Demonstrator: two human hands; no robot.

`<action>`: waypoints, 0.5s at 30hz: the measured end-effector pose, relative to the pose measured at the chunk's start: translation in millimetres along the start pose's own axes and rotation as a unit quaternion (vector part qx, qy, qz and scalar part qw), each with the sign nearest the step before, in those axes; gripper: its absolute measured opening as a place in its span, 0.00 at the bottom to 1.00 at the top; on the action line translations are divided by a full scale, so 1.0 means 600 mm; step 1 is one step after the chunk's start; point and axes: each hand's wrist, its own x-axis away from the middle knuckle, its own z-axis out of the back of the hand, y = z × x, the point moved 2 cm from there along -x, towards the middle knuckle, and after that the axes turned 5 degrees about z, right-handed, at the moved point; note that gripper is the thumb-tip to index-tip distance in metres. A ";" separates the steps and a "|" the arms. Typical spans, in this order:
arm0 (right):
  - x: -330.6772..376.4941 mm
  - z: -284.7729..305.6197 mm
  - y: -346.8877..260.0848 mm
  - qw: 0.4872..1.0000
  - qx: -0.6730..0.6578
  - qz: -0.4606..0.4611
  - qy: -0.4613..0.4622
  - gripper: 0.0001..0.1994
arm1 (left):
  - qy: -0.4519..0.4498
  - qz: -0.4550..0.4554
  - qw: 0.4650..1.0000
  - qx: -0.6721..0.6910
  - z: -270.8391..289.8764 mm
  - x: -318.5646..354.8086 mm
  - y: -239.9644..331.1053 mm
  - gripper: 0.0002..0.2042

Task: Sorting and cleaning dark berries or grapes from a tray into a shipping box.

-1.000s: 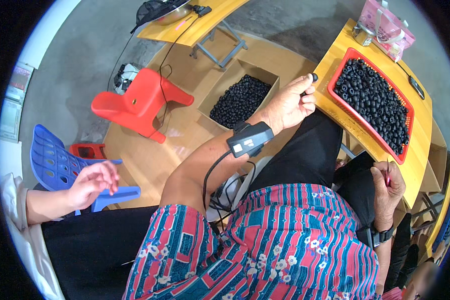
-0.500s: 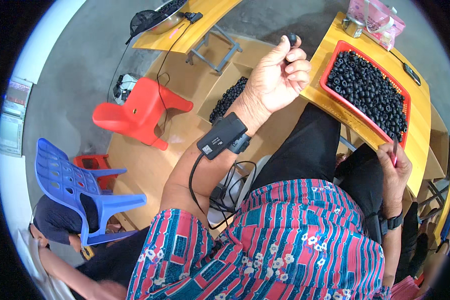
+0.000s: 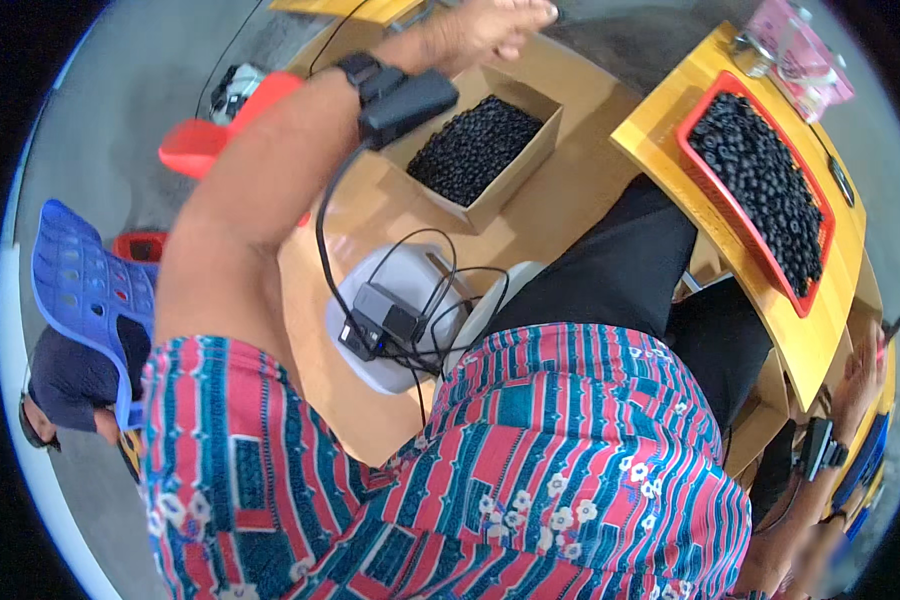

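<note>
My left hand, partly cut off by the upper edge, is raised beyond a cardboard box. A dark bit of a small black rubber part shows at its closed fingertips; blur hides the rest. The box holds a heap of small black parts. At the right, beside the table's near corner, my right hand is closed around a slim tool with a pinkish handle and dark tip. More black ring-shaped parts fill a red plastic basket on the yellow table.
Behind the basket are a metal cup, a pink bag and a small black device. A pale stool carries a black box with cables. A red chair and a blue chair stand left, near another person.
My left hand has swung up and leftward, away from the basket. My right hand has moved right and down off the basket's corner with the tool. The whole view has shifted.
</note>
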 end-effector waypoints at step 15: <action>0.018 0.008 -0.079 0.987 0.157 0.019 -0.009 0.14 | 0.282 -0.191 0.779 -0.526 0.288 0.090 0.019 0.20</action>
